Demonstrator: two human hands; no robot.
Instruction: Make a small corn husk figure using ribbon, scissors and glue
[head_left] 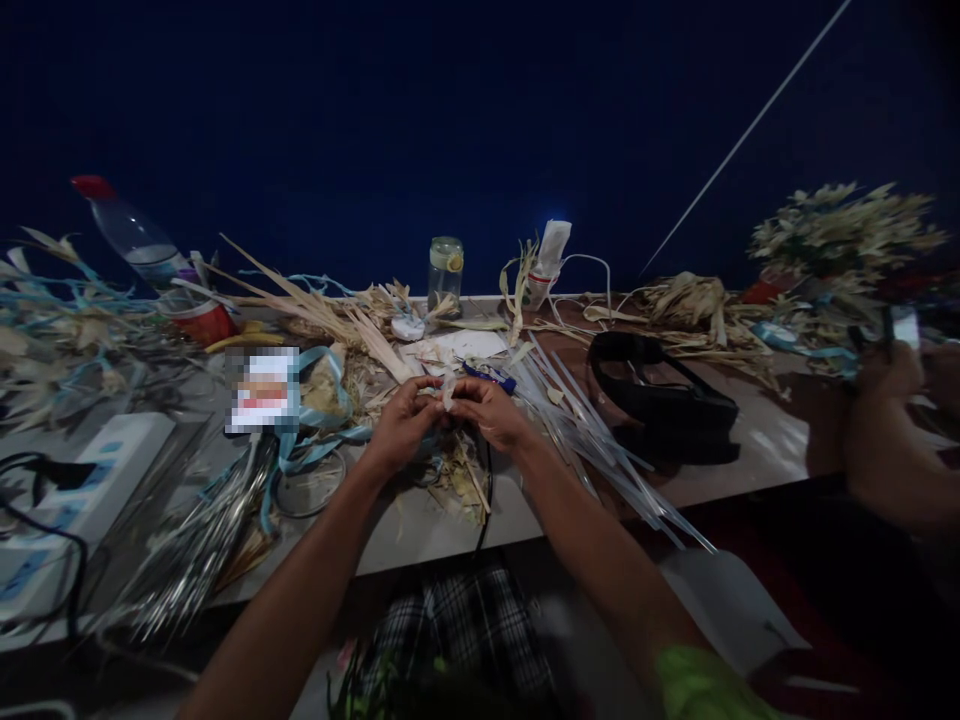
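Note:
My left hand [403,420] and my right hand [487,412] meet over the middle of the table [420,525]. Together they pinch a small pale piece of dried husk [448,392] between the fingertips. Under the hands lies a heap of dry husk scraps [465,480]. A blue-handled tool [491,377] lies just behind my right hand. Light blue ribbon [315,440] curls to the left of my left hand. A black cord [486,500] runs from under the hands off the table's front edge.
Clear plastic sticks [600,440] fan out at right beside a black strap-like object [660,400]. A glass jar [445,272], a tipped bottle [139,240], a red cup [202,320] and a power strip [82,490] stand around. Another person's hand [889,375] holds a phone at far right.

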